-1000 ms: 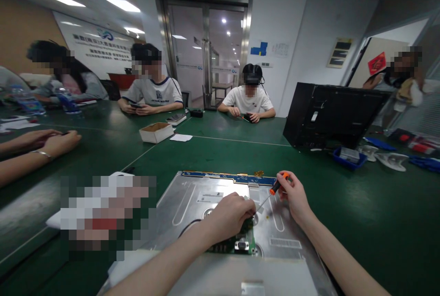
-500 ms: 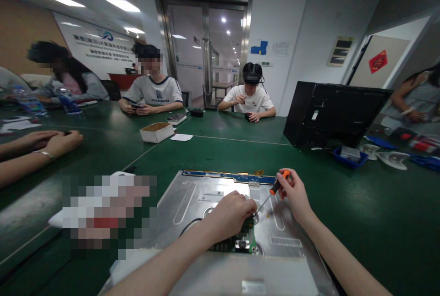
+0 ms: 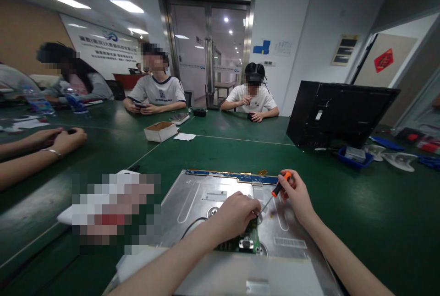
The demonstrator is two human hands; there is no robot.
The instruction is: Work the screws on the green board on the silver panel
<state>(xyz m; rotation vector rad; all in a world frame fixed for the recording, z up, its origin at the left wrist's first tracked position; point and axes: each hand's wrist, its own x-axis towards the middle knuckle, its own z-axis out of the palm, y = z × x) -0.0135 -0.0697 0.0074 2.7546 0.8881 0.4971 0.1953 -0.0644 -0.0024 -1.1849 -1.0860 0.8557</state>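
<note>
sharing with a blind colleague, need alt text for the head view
A person's right hand holds an orange-and-black screwdriver, its tip near the left hand and a green circuit board on a metal panel. The panel lies on a green table, with a black monitor beyond and other people seated around.

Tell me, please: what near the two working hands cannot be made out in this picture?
All in the head view:
Screwdriver: its tip is too small, close to the left hand, to see what it touches.
Left hand: it hides whether it holds anything.
Green board: partly covered by the left hand and left arm.
Metal panel: near end cut off by the bottom edge.
Label: print too small.
White thing: mostly hidden by mosaic blocks.
</note>
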